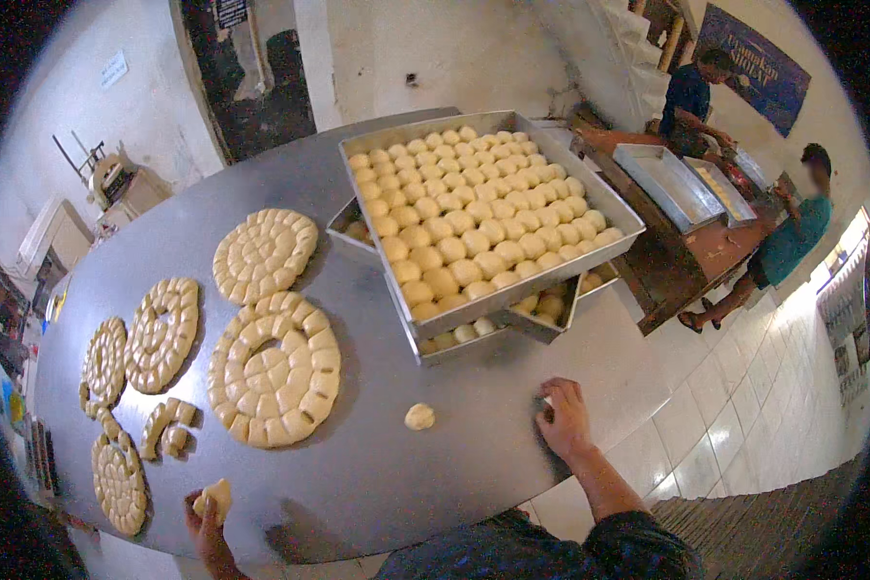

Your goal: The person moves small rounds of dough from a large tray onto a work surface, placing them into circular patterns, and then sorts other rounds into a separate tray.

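Observation:
My left hand (204, 523), low at the table's near edge, grips a pale lump of dough (217, 500). Fingers curled, my right hand (567, 419) rests on the metal tabletop at the right; a small pale spot shows at its fingertips, but what is under the palm is hidden. Between the hands, nearer the right one, lies a single dough ball (420, 417). Left of it is a large round of dough cut into rings of pieces (275, 370), and another cut round (264, 254) touches its far side. A short curved group of cut dough pieces (170, 428) lies nearer my left hand.
A metal tray (493, 297) full of dough balls (471, 210) sits crosswise on other filled trays (544, 312). More cut dough rounds (163, 333) lie along the left. Two people stand at a wooden table (725, 254) with trays (667, 185), at the right.

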The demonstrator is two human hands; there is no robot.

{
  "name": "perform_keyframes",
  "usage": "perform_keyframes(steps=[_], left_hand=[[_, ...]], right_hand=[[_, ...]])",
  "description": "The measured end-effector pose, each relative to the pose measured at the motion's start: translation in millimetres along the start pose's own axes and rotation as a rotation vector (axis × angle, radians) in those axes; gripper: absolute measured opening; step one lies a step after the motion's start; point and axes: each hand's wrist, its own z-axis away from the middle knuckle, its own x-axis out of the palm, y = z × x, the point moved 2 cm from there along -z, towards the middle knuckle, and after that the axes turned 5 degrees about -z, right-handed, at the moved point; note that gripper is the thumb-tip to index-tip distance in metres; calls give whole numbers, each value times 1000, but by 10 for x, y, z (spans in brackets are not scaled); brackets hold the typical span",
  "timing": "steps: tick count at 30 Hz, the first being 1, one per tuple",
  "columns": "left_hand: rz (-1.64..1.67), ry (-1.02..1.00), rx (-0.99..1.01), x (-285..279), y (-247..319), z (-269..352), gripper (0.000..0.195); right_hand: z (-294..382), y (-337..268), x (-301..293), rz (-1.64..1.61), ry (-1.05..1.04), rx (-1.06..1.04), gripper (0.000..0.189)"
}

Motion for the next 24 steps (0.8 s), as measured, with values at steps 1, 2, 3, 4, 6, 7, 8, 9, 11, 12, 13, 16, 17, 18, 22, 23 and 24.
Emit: perform_keyframes(steps=[1, 2, 3, 4, 6, 7, 8, 9, 11, 12, 13, 16, 17, 18, 22, 23, 24], left_hand=[[26, 7, 6, 158, 172, 158, 28], [53, 24, 5, 328, 343, 251, 33], [75, 41, 10, 519, 532, 308, 38], [102, 62, 18, 725, 713, 347, 43], [109, 65, 107, 1029, 1026, 523, 37], [141, 31, 123, 1179, 1101, 582, 38], [171, 3, 137, 1316, 1182, 652, 38], [242, -73, 128, 1500, 1218, 667, 41], [286, -167, 155, 1873, 1362, 768, 45], [244, -190, 178, 2059, 1493, 848, 47], [210, -230, 204, 2261, 1581, 907, 48], [84, -227, 268, 2560, 1600, 1083, 51], [52, -215, 325, 2561, 1620, 1101, 51], [66, -258, 316, 2522, 1547, 1121, 51], [-59, -383, 327, 2835, 1569, 1271, 44], [-139, -468, 313, 3000, 1583, 1308, 42], [-223, -540, 290, 3084, 1561, 1318, 40]], right_hand=[[35, 182, -146, -43, -78, 80, 21], [43, 321, -273, -86, -156, 159, 22], [-35, 378, -420, -312, -142, 191, 25], [-276, 404, -659, -538, -124, 213, 28], [-850, 234, -1173, -987, 46, 237, 35], [-1162, 158, -1449, -1081, 268, -204, 37], [-1428, 73, -1670, -1346, 528, -319, 36], [-1660, -42, -1933, -1579, 807, -436, 36], [-2194, -125, -2257, -1138, 1208, -348, 38], [-2493, -10, -2325, -783, 1393, -256, 37], [-3116, 375, -2019, -576, 1162, -129, 33], [-3930, 653, -986, -111, 566, -121, 28], [-3692, 358, -905, -381, 581, -111, 26], [-3455, 70, -836, -647, 574, -102, 25], [-1644, -871, -634, -1118, -686, -195, 41], [-1234, -945, -491, -920, -457, -564, 47], [-892, -1025, -370, -948, -536, -549, 47]])
